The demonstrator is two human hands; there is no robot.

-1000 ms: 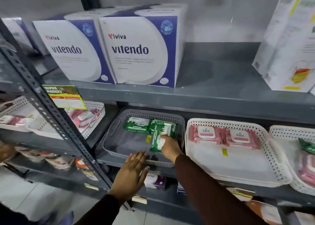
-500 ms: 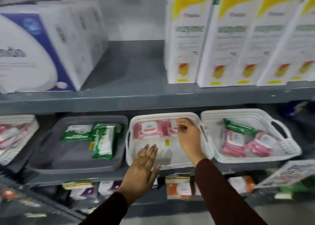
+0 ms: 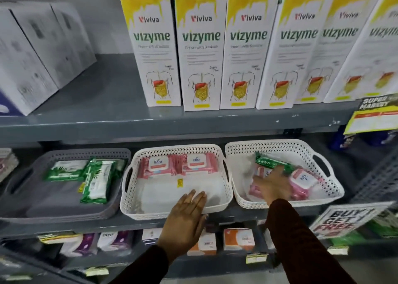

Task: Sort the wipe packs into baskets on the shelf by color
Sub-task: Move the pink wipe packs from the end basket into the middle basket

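Three baskets stand on the middle shelf. The grey basket (image 3: pixel 64 210) at left holds green wipe packs (image 3: pixel 98 181). The middle white basket (image 3: pixel 172 213) holds two pink packs (image 3: pixel 175 165) at its back. The right white basket (image 3: pixel 286 148) holds a green pack (image 3: pixel 269 162) lying over several pink packs (image 3: pixel 301 179). My right hand (image 3: pixel 272 183), blurred and fingers spread, reaches into the right basket over the pink packs, holding nothing that I can see. My left hand (image 3: pixel 185 217) rests flat and open on the front rim of the middle basket.
Tall white and yellow boxes (image 3: pixel 201 47) line the shelf above, with white boxes (image 3: pixel 38 53) to their left. Small boxes (image 3: pixel 239 238) and packs sit on the shelf below. Paper signs (image 3: pixel 344 219) hang at the right on the shelf edges.
My view swung right along the shelf. My right hand left the green pack in the grey basket, passed the middle basket and now reaches into the right basket. My left hand shifted right to the middle basket.
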